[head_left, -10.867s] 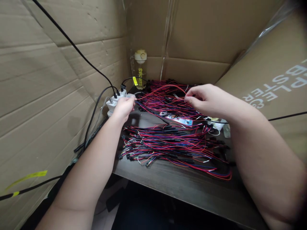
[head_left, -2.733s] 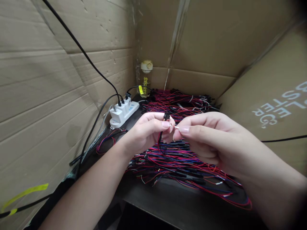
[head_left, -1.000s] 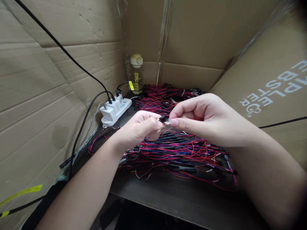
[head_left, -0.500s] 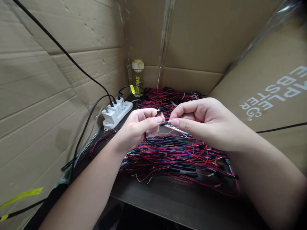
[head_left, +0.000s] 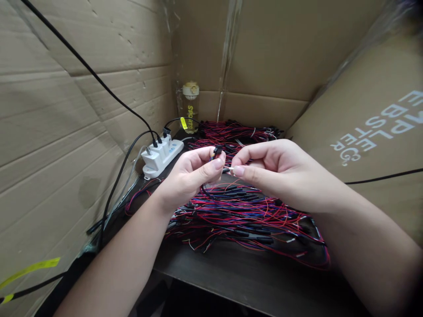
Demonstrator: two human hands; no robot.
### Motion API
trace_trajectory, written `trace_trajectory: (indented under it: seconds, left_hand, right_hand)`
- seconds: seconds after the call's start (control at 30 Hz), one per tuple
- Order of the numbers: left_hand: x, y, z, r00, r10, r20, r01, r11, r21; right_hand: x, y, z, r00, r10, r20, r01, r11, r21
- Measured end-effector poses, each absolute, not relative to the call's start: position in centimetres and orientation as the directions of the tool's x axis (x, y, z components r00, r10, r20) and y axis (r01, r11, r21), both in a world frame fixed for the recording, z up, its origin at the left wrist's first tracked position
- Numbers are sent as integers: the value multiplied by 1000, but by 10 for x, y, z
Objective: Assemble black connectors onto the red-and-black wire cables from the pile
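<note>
Between thumb and fingers, my left hand (head_left: pixel 200 171) grips a wire lead with a small black connector (head_left: pixel 217 150) sticking up above the thumb. Dark wire from it hangs below the palm. Close on its right, my right hand (head_left: pixel 269 169) pinches a thin wire with a whitish tip (head_left: pixel 230 168) between thumb and forefinger. The two hands nearly meet, and the wire spans the small gap. Beneath them lies a wide bundle of red, blue and black wires (head_left: pixel 238 211) on the dark table (head_left: pixel 211 273).
A second wire bundle (head_left: pixel 228 132) lies at the back. A white power strip (head_left: pixel 161 156) with plugged-in black cables stands at the left, near a bottle (head_left: pixel 191 105) with a pale lid. Cardboard walls (head_left: pixel 264 53) enclose the table, and a black cable (head_left: pixel 383 177) crosses the right one.
My right hand has shifted slightly down and left. The black connector in my left hand has turned a little, and the dark piece between the hands shows less.
</note>
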State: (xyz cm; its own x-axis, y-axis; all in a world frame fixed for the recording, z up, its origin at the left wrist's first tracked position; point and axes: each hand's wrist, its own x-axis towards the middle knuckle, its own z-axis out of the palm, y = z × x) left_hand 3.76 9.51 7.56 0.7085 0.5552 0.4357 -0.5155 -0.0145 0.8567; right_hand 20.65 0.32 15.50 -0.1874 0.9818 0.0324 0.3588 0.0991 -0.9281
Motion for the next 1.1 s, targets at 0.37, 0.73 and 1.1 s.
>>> trace_trajectory:
  seconds: [0.37,0.73,1.1]
  left_hand:
    - [32,98,74,805,456,379,-420,-14,908]
    - [35,99,78,823,527,212,-317,116,941]
    - [26,97,81,889,403,217,-301,157,941]
  right_hand:
    - [213,2,152,-187,975,119,471,195,-861]
    - [213,1,148,-139,963,232,549,270,-791]
    - [207,-11,153,-168,955,243,545,295,-784]
